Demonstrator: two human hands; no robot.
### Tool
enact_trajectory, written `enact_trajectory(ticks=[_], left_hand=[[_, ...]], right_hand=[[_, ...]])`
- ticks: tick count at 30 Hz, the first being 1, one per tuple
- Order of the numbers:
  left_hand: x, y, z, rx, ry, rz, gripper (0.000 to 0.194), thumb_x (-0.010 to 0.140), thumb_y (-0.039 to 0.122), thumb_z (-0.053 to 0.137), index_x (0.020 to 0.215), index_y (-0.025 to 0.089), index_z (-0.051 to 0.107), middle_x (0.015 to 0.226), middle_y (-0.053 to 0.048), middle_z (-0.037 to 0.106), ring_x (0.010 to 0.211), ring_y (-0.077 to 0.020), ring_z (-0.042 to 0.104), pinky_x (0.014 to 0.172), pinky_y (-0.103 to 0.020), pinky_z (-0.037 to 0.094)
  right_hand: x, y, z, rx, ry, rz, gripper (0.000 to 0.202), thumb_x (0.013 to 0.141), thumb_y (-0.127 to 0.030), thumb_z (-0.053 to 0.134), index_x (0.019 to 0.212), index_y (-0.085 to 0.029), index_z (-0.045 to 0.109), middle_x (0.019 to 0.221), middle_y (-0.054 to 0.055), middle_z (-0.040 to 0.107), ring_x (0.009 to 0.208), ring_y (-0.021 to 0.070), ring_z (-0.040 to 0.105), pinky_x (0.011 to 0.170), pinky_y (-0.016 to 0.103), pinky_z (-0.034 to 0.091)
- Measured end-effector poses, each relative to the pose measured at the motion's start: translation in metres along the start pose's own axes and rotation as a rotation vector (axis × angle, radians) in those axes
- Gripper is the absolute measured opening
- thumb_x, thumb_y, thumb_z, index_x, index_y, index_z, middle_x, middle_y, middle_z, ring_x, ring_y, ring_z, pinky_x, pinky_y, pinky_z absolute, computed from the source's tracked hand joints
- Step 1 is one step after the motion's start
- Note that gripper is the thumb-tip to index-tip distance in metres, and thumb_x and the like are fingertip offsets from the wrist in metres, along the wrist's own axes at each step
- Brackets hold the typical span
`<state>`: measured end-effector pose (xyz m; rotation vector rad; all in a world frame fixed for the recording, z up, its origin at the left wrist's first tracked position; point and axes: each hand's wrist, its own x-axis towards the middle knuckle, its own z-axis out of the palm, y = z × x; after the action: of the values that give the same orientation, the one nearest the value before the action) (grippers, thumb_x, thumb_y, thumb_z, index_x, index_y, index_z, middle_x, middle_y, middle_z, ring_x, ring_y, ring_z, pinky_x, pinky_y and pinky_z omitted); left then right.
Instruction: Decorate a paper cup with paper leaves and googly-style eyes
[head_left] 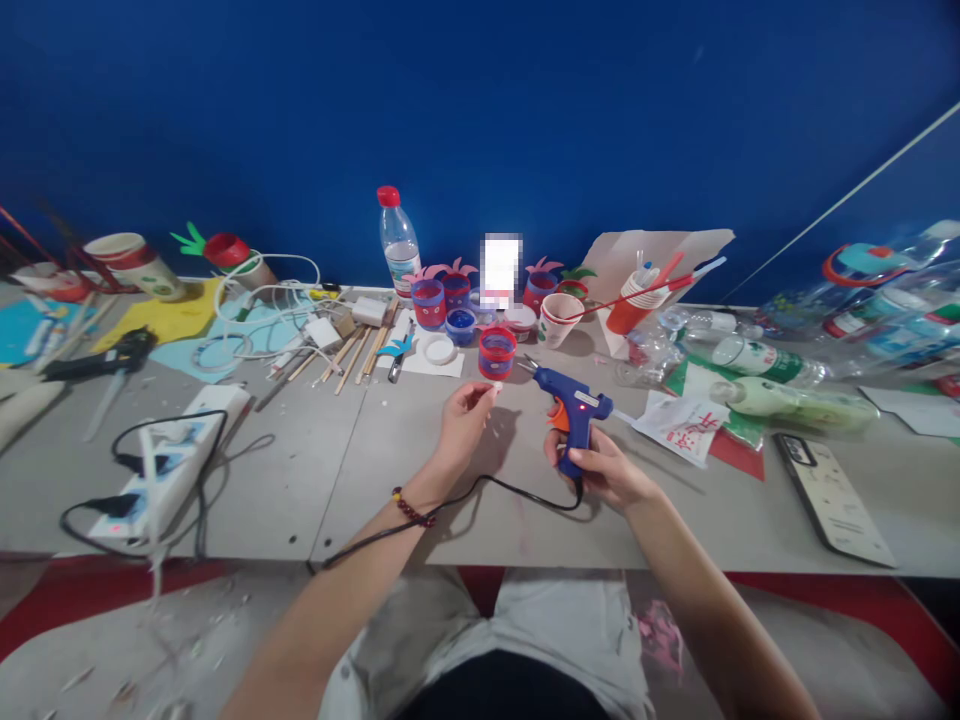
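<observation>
In my right hand [596,465] is a blue hot glue gun [576,400] with an orange trigger, its nozzle pointing up and left. A white glue stick sticks out of its back end. My left hand [466,425] pinches a small whitish piece [498,387] between thumb and fingertips. Just beyond these fingertips stands a red and purple cup [496,353]. The glue gun's nozzle is close to the right side of that cup. A black cable [517,488] runs from the gun's handle across my left forearm.
Decorated cups [429,304], a bottle [398,245] and a paper cup [559,320] stand behind. On the left lie wooden sticks [351,360], a power strip [169,465] and another glue gun [112,365]. Plastic bottles [765,355] and a phone [832,500] lie on the right.
</observation>
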<state>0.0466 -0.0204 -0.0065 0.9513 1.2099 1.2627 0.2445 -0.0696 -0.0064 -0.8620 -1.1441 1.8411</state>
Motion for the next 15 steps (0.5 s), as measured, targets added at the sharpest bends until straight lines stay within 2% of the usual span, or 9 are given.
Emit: enact_trajectory(ticks=[7,11,15], left_hand=[[-0.001,-0.002,0.001,0.046,-0.041,0.019,0.030,0.070,0.045,0.070,0.073,0.016,0.064,0.060,0.003,0.050,0.051,-0.0063,0.040,0.047,-0.020,0.032],[0.000,-0.005,0.001,0.069,-0.046,0.055,0.028,0.071,0.044,0.069,0.074,0.016,0.065,0.060,0.003,0.051,0.052,-0.0066,0.040,0.048,-0.020,0.032],[0.002,-0.008,-0.001,0.094,-0.056,0.104,0.028,0.072,0.043,0.069,0.077,0.016,0.066,0.062,0.002,0.054,0.054,-0.0074,0.043,0.050,-0.021,0.035]], right_hand=[[0.000,-0.001,0.004,0.016,-0.046,0.002,0.053,0.078,-0.032,0.073,0.120,-0.025,0.041,0.086,0.001,0.058,0.054,0.0071,0.048,0.039,0.016,0.033],[-0.004,-0.007,0.018,0.090,-0.059,-0.005,0.061,0.074,-0.031,0.077,0.123,-0.029,0.041,0.086,-0.001,0.057,0.059,0.0083,0.048,0.046,0.018,0.035],[-0.007,-0.008,0.039,0.156,-0.044,-0.030,0.053,0.071,-0.028,0.078,0.117,-0.027,0.049,0.086,-0.001,0.055,0.061,0.0089,0.048,0.051,0.020,0.038]])
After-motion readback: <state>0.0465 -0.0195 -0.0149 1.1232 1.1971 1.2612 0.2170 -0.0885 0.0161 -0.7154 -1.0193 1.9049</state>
